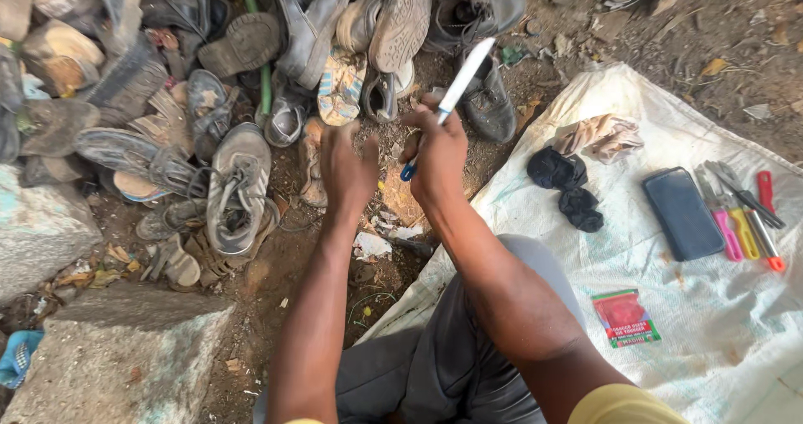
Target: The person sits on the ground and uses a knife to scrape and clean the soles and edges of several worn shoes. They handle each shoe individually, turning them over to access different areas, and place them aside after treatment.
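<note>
Above dirt, one pen, two hands

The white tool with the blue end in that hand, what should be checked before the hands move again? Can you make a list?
1. Right hand grips the white tool firmly: ok.
2. Left hand is empty: ok.
3. Tool's tip sharp or blunt: cannot tell.
4. Phone lies apart from both hands on the white sack: ok.
5. Coloured-handled tools rest together on the sack: ok.
6. Ground between hands and shoe pile clean: not ok, littered.
</note>
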